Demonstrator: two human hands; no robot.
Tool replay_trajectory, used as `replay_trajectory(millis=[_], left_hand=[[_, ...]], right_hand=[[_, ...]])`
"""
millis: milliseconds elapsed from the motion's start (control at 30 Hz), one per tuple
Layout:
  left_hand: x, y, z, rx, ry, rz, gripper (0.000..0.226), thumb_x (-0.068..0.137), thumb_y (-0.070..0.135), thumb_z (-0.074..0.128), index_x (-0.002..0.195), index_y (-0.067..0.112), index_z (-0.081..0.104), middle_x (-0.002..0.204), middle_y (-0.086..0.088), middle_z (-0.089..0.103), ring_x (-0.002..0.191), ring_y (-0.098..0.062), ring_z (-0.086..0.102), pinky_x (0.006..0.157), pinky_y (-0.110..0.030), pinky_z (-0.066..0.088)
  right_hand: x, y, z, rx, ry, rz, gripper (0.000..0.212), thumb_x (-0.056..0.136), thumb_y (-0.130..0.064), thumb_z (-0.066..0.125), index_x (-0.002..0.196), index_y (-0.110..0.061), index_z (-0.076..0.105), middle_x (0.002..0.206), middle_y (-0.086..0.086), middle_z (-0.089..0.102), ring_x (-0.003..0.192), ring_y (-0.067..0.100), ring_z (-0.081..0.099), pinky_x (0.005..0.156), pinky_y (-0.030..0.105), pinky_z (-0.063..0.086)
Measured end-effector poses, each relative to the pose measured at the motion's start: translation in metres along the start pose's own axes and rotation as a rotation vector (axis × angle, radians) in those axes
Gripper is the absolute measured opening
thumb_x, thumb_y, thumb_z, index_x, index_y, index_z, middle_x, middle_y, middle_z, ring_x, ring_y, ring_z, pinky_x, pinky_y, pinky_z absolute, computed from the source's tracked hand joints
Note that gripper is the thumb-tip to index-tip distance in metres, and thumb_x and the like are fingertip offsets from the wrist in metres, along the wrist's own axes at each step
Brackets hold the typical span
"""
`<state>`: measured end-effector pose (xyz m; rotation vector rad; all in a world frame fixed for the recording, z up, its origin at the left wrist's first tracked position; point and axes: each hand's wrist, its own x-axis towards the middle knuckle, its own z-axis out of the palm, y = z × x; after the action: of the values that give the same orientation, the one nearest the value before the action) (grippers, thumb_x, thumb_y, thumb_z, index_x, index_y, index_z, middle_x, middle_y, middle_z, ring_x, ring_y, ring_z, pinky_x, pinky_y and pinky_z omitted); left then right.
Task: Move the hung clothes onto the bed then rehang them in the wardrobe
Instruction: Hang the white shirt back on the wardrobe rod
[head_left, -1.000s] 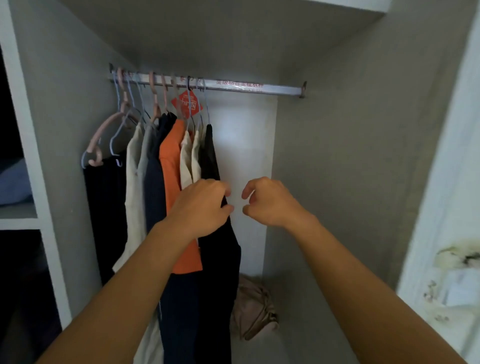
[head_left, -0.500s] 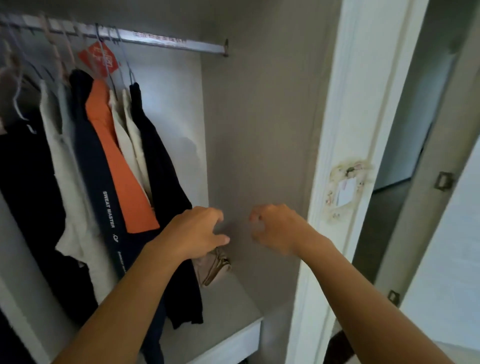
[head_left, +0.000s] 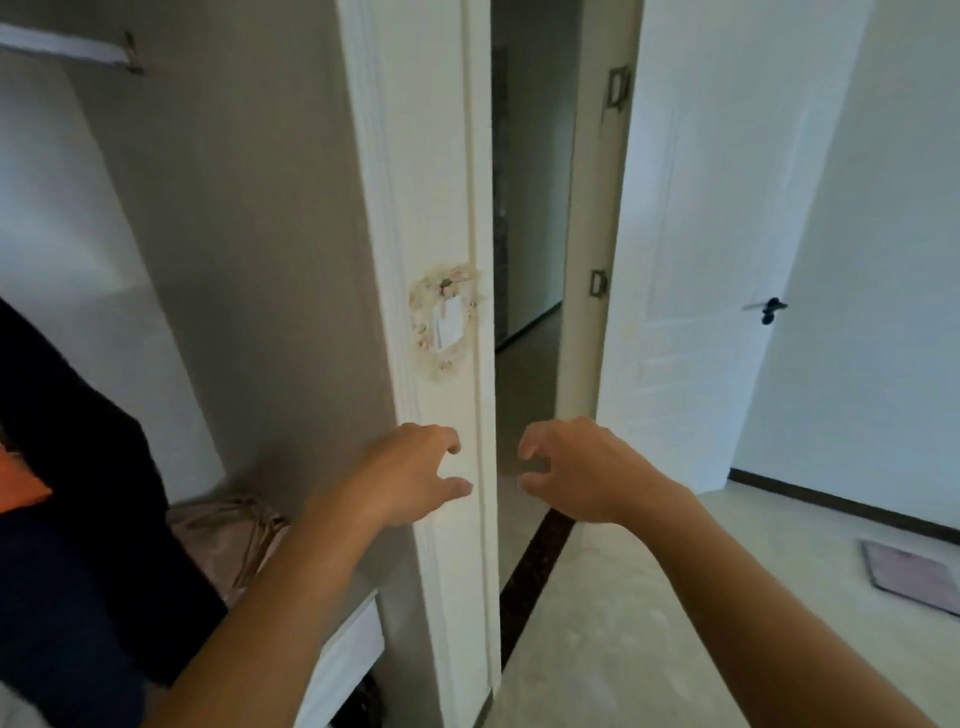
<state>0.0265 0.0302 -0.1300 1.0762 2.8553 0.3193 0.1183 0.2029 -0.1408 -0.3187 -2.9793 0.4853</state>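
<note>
Down at the left edge, close by, hang the dark navy and black clothes (head_left: 67, 493) with a bit of orange cloth (head_left: 21, 486) peeking out. They are on the left side of both hands and a little behind them. They hang long and straight down from the white metal rail (head_left: 67, 49), whose end shows high up in the corner. I cannot see the bed from where I stand.

Both arms reach out in front. The left hand (head_left: 410, 475) is the nearer one to the clothes, so I think it would go back to them first. Its fingers (head_left: 448, 446) are loosely bent and apart, and they hold nothing. The right hand (head_left: 582, 467) is just beside it. Its fingers (head_left: 531, 447) are curled like a claw, also apart, and hold nothing.

Behind the left hand stands the tall white wardrobe frame (head_left: 441, 208). I cannot tell if the hand touches it. Farther off is an open white door (head_left: 701, 234).
</note>
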Motion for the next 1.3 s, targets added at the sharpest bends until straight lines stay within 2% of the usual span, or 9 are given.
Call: replay_trajectory(millis=[133, 300, 367, 433, 533, 833, 1067, 1200, 1300], left_hand=[[0.014, 0.067, 0.015, -0.002, -0.016, 0.136, 0.051, 0.091, 0.048, 0.063, 0.137, 0.028, 0.050, 0.133, 0.002, 0.059, 0.113, -0.017, 0.060, 0.090, -0.029, 0.046], [0.024, 0.167, 0.041, -0.034, -0.077, 0.267, 0.049, 0.092, 0.044, 0.064, 0.136, 0.027, 0.051, 0.132, 0.003, 0.059, 0.111, -0.015, 0.062, 0.082, -0.024, 0.046], [0.028, 0.206, 0.054, -0.037, -0.102, 0.322, 0.050, 0.090, 0.046, 0.065, 0.135, 0.029, 0.052, 0.133, 0.005, 0.059, 0.112, -0.014, 0.062, 0.088, -0.027, 0.049], [0.028, 0.246, 0.066, -0.038, -0.116, 0.371, 0.051, 0.089, 0.050, 0.065, 0.134, 0.031, 0.051, 0.135, 0.006, 0.058, 0.112, -0.014, 0.061, 0.095, -0.033, 0.050], [0.024, 0.311, 0.084, -0.024, -0.140, 0.446, 0.052, 0.090, 0.048, 0.064, 0.136, 0.031, 0.050, 0.138, 0.005, 0.054, 0.116, -0.016, 0.058, 0.098, -0.033, 0.047], [0.016, 0.493, 0.132, -0.026, -0.154, 0.702, 0.049, 0.089, 0.051, 0.063, 0.132, 0.031, 0.053, 0.131, 0.003, 0.059, 0.112, -0.018, 0.059, 0.096, -0.035, 0.047], [0.008, 0.633, 0.167, -0.085, -0.205, 0.956, 0.046, 0.090, 0.047, 0.063, 0.131, 0.027, 0.056, 0.124, 0.002, 0.063, 0.104, -0.016, 0.060, 0.087, -0.030, 0.047], [0.013, 0.704, 0.190, -0.068, -0.246, 1.079, 0.049, 0.089, 0.047, 0.065, 0.133, 0.028, 0.054, 0.128, 0.002, 0.062, 0.110, -0.016, 0.061, 0.092, -0.031, 0.047], [0.019, 0.756, 0.207, -0.069, -0.283, 1.178, 0.051, 0.088, 0.047, 0.066, 0.134, 0.028, 0.054, 0.130, 0.001, 0.061, 0.110, -0.014, 0.061, 0.094, -0.030, 0.048]], right_hand=[[-0.045, 0.055, -0.021, -0.021, 0.056, 0.133, 0.032, 0.092, -0.036, 0.063, 0.122, -0.025, 0.060, 0.125, -0.003, 0.061, 0.110, 0.018, 0.059, 0.096, 0.036, 0.050], [-0.112, 0.126, -0.048, -0.026, 0.091, 0.263, 0.032, 0.094, -0.035, 0.061, 0.124, -0.024, 0.058, 0.124, -0.004, 0.060, 0.107, 0.017, 0.058, 0.083, 0.027, 0.042], [-0.141, 0.157, -0.059, -0.047, 0.108, 0.308, 0.032, 0.094, -0.036, 0.060, 0.125, -0.026, 0.057, 0.127, -0.006, 0.059, 0.111, 0.017, 0.056, 0.082, 0.026, 0.039], [-0.169, 0.188, -0.070, -0.062, 0.116, 0.367, 0.032, 0.094, -0.038, 0.060, 0.124, -0.028, 0.057, 0.127, -0.006, 0.059, 0.111, 0.017, 0.057, 0.084, 0.027, 0.042], [-0.212, 0.231, -0.087, -0.076, 0.135, 0.442, 0.034, 0.093, -0.039, 0.061, 0.125, -0.029, 0.057, 0.126, -0.006, 0.060, 0.110, 0.017, 0.058, 0.089, 0.030, 0.047], [-0.346, 0.350, -0.131, -0.109, 0.222, 0.688, 0.034, 0.092, -0.035, 0.061, 0.124, -0.027, 0.059, 0.118, -0.005, 0.065, 0.103, 0.015, 0.061, 0.089, 0.032, 0.052], [-0.435, 0.428, -0.159, -0.089, 0.256, 0.880, 0.040, 0.093, -0.033, 0.064, 0.131, -0.024, 0.055, 0.123, -0.002, 0.061, 0.106, 0.016, 0.059, 0.091, 0.030, 0.049], [-0.474, 0.467, -0.171, -0.078, 0.293, 1.002, 0.055, 0.090, -0.028, 0.067, 0.140, -0.020, 0.044, 0.123, 0.003, 0.060, 0.099, 0.016, 0.059, 0.089, 0.033, 0.053], [-0.498, 0.498, -0.181, -0.072, 0.306, 1.091, 0.052, 0.091, -0.027, 0.066, 0.138, -0.019, 0.046, 0.126, 0.003, 0.058, 0.097, 0.014, 0.058, 0.089, 0.032, 0.053]])
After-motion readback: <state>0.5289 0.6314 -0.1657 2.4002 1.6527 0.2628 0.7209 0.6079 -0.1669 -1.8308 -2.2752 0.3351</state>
